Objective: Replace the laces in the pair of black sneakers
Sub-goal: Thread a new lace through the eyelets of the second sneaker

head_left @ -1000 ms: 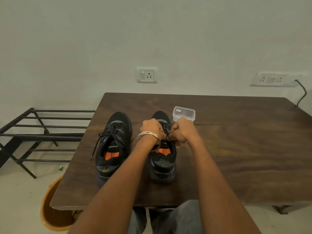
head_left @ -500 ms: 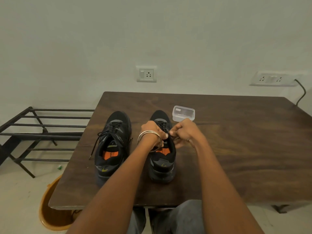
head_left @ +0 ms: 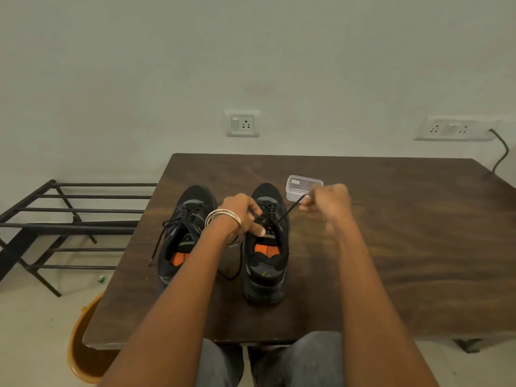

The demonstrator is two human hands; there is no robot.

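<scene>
Two black sneakers with orange insoles stand side by side on the dark wooden table (head_left: 391, 247), toes pointing away from me. The left sneaker (head_left: 184, 233) is laced, and its lace ends trail off to the left. My left hand (head_left: 245, 216), with metal bangles on the wrist, grips the tongue and eyelet area of the right sneaker (head_left: 268, 255). My right hand (head_left: 326, 202) pinches the end of a black lace (head_left: 290, 209) and holds it taut, up and to the right of that shoe. Another stretch of lace loops on the table between the two shoes.
A small clear plastic box (head_left: 303, 187) sits just beyond the right sneaker, close to my right hand. A black metal rack (head_left: 55, 224) stands left of the table. An orange bucket (head_left: 83, 356) sits on the floor by the table's near left corner.
My right hand has moved away from the shoe, up and to the right, drawing the lace out taut. My left hand stays on the right sneaker.
</scene>
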